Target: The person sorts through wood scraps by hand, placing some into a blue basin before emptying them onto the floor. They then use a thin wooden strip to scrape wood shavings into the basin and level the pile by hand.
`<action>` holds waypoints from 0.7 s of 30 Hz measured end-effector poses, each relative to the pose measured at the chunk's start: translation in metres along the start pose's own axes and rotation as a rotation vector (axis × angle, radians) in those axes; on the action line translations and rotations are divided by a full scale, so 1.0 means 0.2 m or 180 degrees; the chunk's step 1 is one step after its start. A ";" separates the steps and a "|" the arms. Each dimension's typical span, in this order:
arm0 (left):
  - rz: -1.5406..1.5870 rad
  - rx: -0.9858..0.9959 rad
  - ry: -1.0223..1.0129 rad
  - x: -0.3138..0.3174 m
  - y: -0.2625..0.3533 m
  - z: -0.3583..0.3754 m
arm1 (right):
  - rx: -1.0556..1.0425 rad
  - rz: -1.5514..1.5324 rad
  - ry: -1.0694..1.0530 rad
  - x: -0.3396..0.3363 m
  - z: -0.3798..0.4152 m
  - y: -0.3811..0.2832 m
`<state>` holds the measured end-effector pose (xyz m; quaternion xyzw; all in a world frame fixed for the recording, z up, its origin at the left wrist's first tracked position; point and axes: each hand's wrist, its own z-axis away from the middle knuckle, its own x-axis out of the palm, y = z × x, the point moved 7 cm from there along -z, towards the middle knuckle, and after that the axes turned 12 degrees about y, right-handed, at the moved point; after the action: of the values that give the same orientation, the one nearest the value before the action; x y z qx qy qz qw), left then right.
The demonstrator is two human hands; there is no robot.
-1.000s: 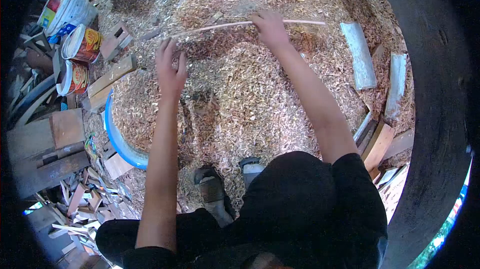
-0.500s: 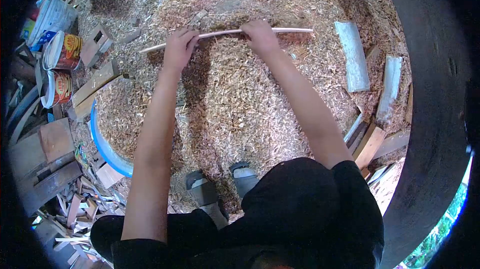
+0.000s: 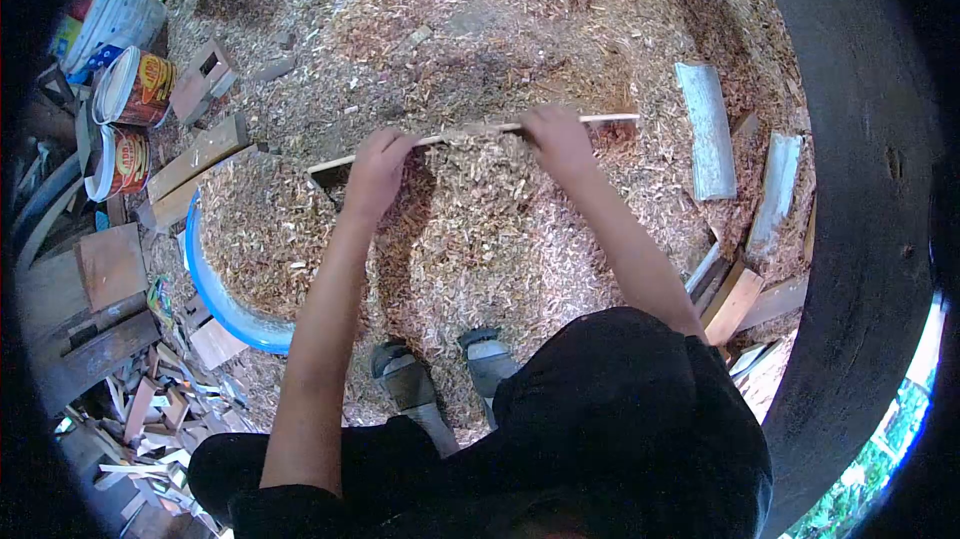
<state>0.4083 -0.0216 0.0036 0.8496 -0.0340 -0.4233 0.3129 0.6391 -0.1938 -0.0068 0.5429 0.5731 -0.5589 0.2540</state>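
A long thin wooden board (image 3: 330, 166) stands on edge in a bed of wood shavings (image 3: 470, 249). My left hand (image 3: 380, 171) is closed over its top edge left of the middle. Farther right, my right hand (image 3: 560, 141) grips the same edge, fingers over the far side. Shavings are heaped against the board's near face and reach its top edge between my hands. The board's lower part is mostly hidden. To the left, a blue-rimmed round tub (image 3: 212, 294) is piled with shavings.
Paint buckets (image 3: 130, 87) and wood blocks (image 3: 205, 79) are at the left, with scrap wood (image 3: 150, 419) below. Two pale curved pieces (image 3: 706, 129) lie at the right, near a large dark beam (image 3: 860, 209). My feet (image 3: 410, 379) stand in the shavings.
Both hands have drawn the board toward my body, and shavings have bunched up against its near side. My grip on it stays the same.
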 end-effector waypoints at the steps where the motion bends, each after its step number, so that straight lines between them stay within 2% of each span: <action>1: -0.0114 0.0058 -0.0060 0.01 -0.02 -0.04 | 0.0165 0.0373 -0.0352 0.01 -0.04 0.05; 2: -0.0063 0.0104 0.0035 0.00 -0.03 -0.08 | -0.0115 0.0229 0.0313 -0.09 -0.09 0.02; 3: -0.0057 0.0094 0.0014 -0.02 -0.03 -0.14 | -0.0099 0.0220 0.0298 -0.09 -0.13 0.04; 5: -0.0546 0.0315 0.0429 -0.08 -0.02 -0.29 | -0.0208 0.0159 0.0814 -0.12 -0.24 0.07; 8: -0.0575 0.0517 0.0714 -0.07 -0.08 -0.51 | -0.0262 0.0114 0.1078 -0.10 -0.37 0.15; 11: -0.0828 0.0356 0.0637 -0.01 -0.17 -0.58 | -0.0180 0.0133 0.0954 -0.04 -0.40 0.22; 14: -0.0755 0.0547 0.0394 0.11 -0.31 -0.51 | -0.0326 0.0021 0.0871 0.01 -0.33 0.21; 17: -0.0654 0.0263 0.0063 0.09 -0.19 -0.40 | -0.0194 -0.0115 0.0778 0.03 -0.20 0.20; 19: -0.0898 0.0436 0.0222 0.06 -0.09 -0.28 | -0.0231 -0.0093 0.0730 0.02 -0.09 0.17; 21: -0.0820 0.0246 0.0022 0.05 -0.06 -0.18 | -0.0092 -0.0090 0.0570 -0.03 0.02 0.09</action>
<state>0.4382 0.0029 0.0054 0.8598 0.0602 -0.4554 0.2231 0.6566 -0.2044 -0.0087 0.5788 0.6090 -0.5034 0.2015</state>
